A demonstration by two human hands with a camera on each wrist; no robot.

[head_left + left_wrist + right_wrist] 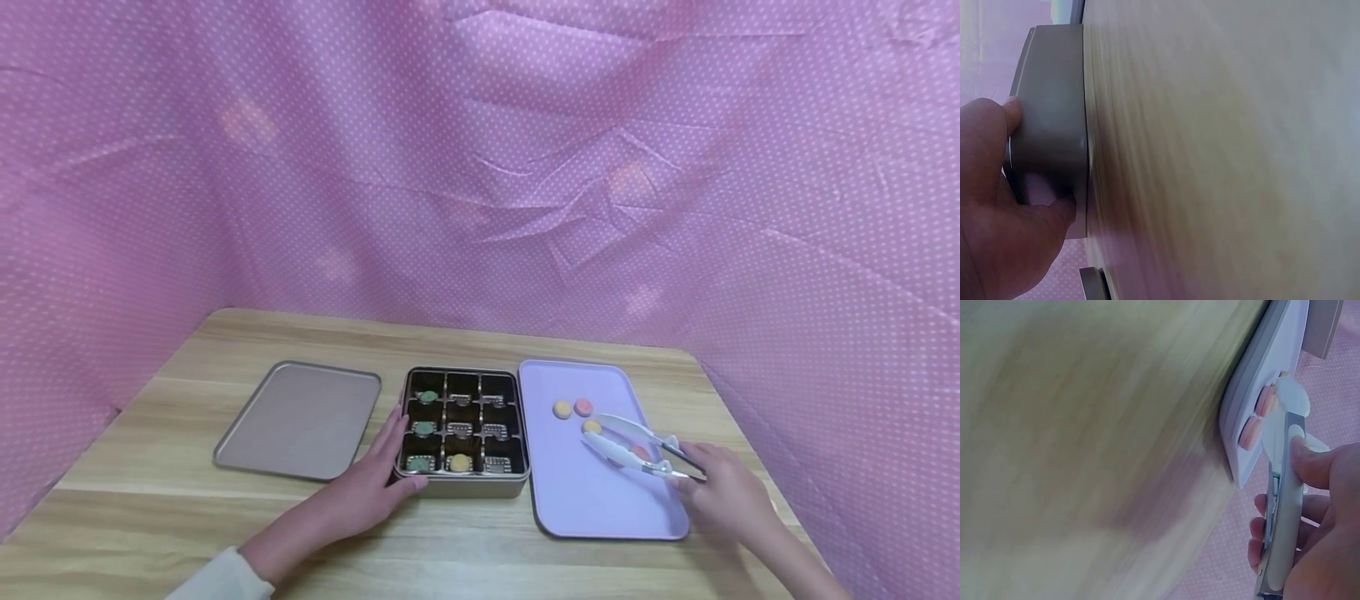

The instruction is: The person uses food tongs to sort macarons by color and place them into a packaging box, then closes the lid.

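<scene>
A flat tan lid (298,421) lies on the wooden table (187,508), left; pink dotted cloth (480,167) hangs behind and around.

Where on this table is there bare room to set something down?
Bare wood lies left of the flat lid and along the table's front edge. The purple tray's near half is free. Crowded: the divided tin and the macarons.

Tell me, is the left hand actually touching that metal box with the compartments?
Touching. The left wrist view shows the left hand gripping the box, thumb and fingers pressed against its corner; the head view agrees.
</scene>
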